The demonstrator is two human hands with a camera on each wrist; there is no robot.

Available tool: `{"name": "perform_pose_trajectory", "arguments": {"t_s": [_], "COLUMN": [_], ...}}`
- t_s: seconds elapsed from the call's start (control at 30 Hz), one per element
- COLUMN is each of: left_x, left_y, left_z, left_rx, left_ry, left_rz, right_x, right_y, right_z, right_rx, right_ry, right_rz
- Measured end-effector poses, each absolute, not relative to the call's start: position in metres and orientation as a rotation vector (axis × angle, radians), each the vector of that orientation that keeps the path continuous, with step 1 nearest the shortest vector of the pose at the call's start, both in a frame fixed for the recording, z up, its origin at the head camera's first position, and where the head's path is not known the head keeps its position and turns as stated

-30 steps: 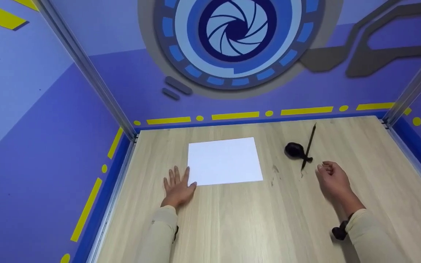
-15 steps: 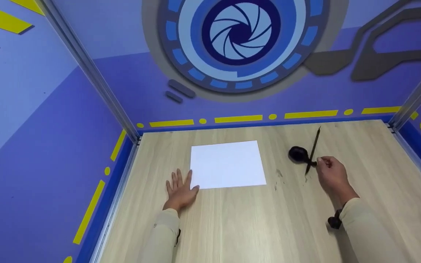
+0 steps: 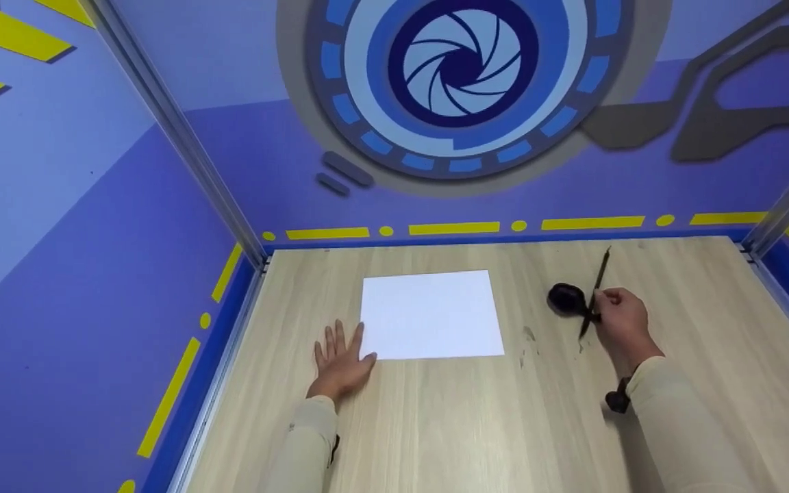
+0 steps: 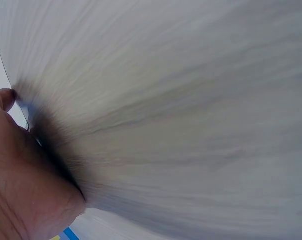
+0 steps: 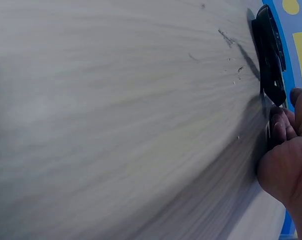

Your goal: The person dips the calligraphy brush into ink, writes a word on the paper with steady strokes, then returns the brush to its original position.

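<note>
A white sheet of paper (image 3: 432, 315) lies on the wooden table. My left hand (image 3: 345, 366) rests with spread fingers at its lower left corner, thumb and index finger at the paper's edge. Right of the paper sits a black spoon-shaped dish (image 3: 566, 299), its short handle pointing right. Across that handle leans a thin dark brush (image 3: 603, 267). My right hand (image 3: 624, 318) has curled fingers, with the fingertips right at the brush's middle; I cannot tell whether they pinch it. The right wrist view shows the dish (image 5: 268, 47) just beyond the right hand (image 5: 288, 145).
Dark smudges (image 3: 529, 335) mark the table between paper and dish. Purple-blue panels (image 3: 230, 171) enclose the table at the back and both sides, joined by metal corner posts (image 3: 182, 137).
My right hand has moved left and forward from beside the dish to the brush. The left hand stays at the paper's corner. The head view has shifted slightly.
</note>
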State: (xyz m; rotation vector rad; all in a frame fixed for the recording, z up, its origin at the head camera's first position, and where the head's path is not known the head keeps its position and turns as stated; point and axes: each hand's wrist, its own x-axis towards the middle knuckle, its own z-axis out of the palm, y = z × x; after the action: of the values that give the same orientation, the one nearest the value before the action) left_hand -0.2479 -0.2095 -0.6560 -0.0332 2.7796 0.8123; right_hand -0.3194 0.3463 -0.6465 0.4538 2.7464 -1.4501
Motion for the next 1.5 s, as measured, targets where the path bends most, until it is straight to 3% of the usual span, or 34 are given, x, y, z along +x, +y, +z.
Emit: {"name": "perform_pose_trajectory", "arguments": {"t_s": [0.7,1.1,1.5], "left_x": [-0.246,-0.26,-0.258], "left_y": [-0.207,-0.217,-0.215], "left_z": [-0.646,-0.677,-0.674], "left_rx": [-0.029,-0.047,-0.044], "left_ry": [2.782,2.79,2.773], "left_rz": [0.765,0.719,0.737], "right_x": [-0.349,-0.348,-0.342], "right_y": [0.357,0.36,0.361], "right_z": [-0.629,-0.626,-0.625], "right_rx": [0.512,0.467,0.491], "right_ry": [2.586,2.541,2.47], "right_rz": [-1.283,-1.369,-1.52]}}
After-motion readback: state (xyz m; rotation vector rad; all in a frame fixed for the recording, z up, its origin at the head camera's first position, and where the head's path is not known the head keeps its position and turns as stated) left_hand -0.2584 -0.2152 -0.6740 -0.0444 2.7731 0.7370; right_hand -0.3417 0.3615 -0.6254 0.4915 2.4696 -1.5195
